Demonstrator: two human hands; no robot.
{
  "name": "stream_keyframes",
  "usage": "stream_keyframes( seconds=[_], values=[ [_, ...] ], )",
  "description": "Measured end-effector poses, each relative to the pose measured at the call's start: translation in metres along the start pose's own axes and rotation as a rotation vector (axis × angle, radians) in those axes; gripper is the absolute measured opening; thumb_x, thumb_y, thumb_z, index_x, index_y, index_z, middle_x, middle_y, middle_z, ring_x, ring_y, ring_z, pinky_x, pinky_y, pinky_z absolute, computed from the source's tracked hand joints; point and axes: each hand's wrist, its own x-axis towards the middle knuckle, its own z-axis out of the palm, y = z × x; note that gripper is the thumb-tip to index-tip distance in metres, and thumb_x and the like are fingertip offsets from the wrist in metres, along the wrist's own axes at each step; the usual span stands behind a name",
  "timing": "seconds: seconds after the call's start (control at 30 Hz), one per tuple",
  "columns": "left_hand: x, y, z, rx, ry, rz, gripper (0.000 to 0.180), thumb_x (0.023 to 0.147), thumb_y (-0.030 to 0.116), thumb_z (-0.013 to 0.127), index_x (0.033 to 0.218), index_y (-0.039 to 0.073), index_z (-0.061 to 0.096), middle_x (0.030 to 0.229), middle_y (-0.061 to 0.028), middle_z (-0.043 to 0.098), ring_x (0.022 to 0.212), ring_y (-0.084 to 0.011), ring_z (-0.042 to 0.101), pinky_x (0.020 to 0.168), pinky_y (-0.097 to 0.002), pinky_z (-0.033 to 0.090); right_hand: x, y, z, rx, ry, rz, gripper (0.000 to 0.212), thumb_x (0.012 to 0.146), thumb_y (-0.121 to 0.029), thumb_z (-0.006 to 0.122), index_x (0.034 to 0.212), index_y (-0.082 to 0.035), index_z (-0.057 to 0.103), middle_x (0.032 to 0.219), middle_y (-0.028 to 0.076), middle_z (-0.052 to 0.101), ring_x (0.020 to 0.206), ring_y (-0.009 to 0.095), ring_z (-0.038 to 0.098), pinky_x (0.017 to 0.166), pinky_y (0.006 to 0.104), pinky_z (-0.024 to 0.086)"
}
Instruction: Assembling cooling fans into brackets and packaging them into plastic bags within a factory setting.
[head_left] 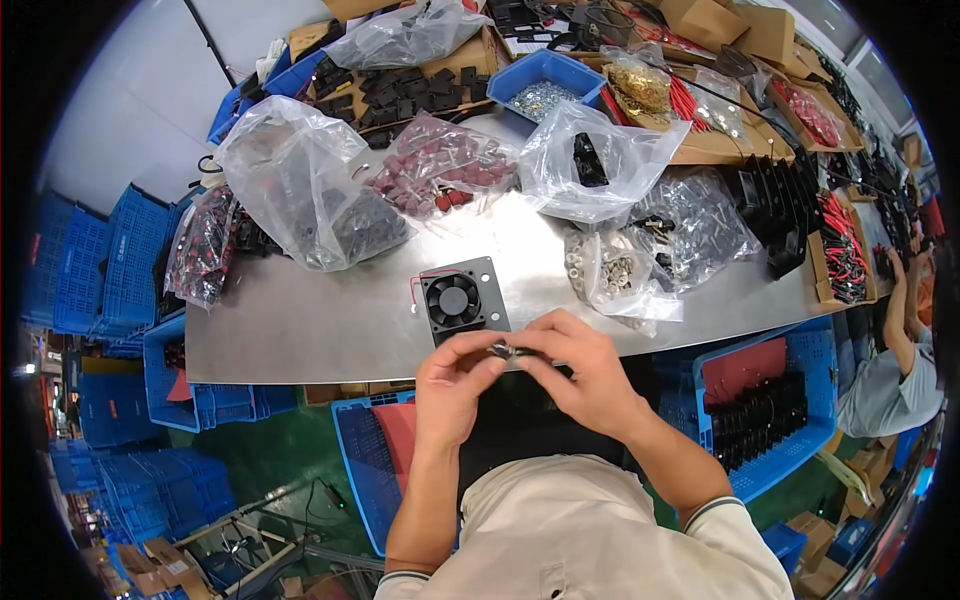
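Note:
Close to the table's front edge, my left hand (451, 378) and my right hand (582, 366) meet with their fingers pinched on one small part (508, 350). It looks black with a shiny metal bit, and fingertips cover much of it; its exact kind is too small to make out. Just beyond my hands lies a black cooling fan (453, 300) with a red wire at its side. The fan sits on a dark metal plate (487, 290) with round holes, whose near end is partly hidden behind my fingers.
Plastic bags of small parts (440, 165) line the far side of the metal table (290, 330). Behind them stands a blue bin (548, 75) of metal hardware. Blue crates (770, 400) flank me below the table edge. Another person (895, 375) is at far right.

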Motion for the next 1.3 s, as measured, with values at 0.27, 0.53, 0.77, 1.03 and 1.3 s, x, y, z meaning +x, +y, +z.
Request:
stream_keyframes(
  seconds=[0.27,0.53,0.77,1.03,1.3],
  values=[
    [0.001,-0.002,0.006,0.118,-0.045,0.082,0.031,0.075,-0.013,0.066,0.104,-0.001,0.063,0.103,-0.0078,0.064,0.091,-0.0138,0.061,0.080,-0.0252,0.051,-0.013,0.014,0.007,0.399,0.036,0.255,0.029,0.085,0.002,0.061,0.115,0.001,0.058,0.092,0.003,0.059,0.080,0.009,0.058,0.073,0.0220,0.048],
    [0.001,-0.006,0.014,0.120,-0.040,0.098,0.030,0.080,-0.011,0.064,0.109,-0.002,0.063,0.109,-0.0072,0.058,0.097,-0.0145,0.059,0.086,-0.0270,0.050,-0.013,0.019,0.002,0.477,0.051,0.233,0.026,0.087,0.002,0.058,0.114,0.002,0.058,0.101,0.006,0.056,0.090,0.010,0.058,0.074,0.0218,0.049],
    [0.003,-0.005,0.009,0.155,-0.024,0.114,0.031,0.080,-0.009,0.064,0.110,-0.001,0.063,0.111,-0.0057,0.058,0.097,-0.0117,0.056,0.086,-0.0247,0.046,-0.014,0.022,-0.003,0.451,0.003,0.239,0.026,0.086,0.006,0.057,0.112,0.003,0.059,0.105,0.005,0.052,0.089,0.009,0.053,0.074,0.0206,0.045],
    [0.004,0.009,0.011,0.169,-0.013,0.139,0.031,0.077,-0.010,0.066,0.106,0.000,0.062,0.110,-0.0085,0.062,0.088,-0.0091,0.054,0.080,-0.0230,0.045,-0.014,0.018,-0.008,0.549,0.030,0.275,0.026,0.085,0.007,0.058,0.110,0.002,0.059,0.106,0.005,0.052,0.094,0.010,0.053,0.080,0.0219,0.045],
    [0.002,0.005,0.008,0.196,-0.055,0.131,0.029,0.076,-0.013,0.066,0.104,-0.002,0.062,0.111,-0.0108,0.062,0.099,-0.0159,0.060,0.088,-0.0268,0.049,-0.011,0.013,-0.011,0.236,0.009,0.122,0.025,0.082,0.004,0.062,0.107,0.002,0.061,0.102,0.006,0.055,0.087,0.011,0.056,0.071,0.0212,0.047]
  ],
)
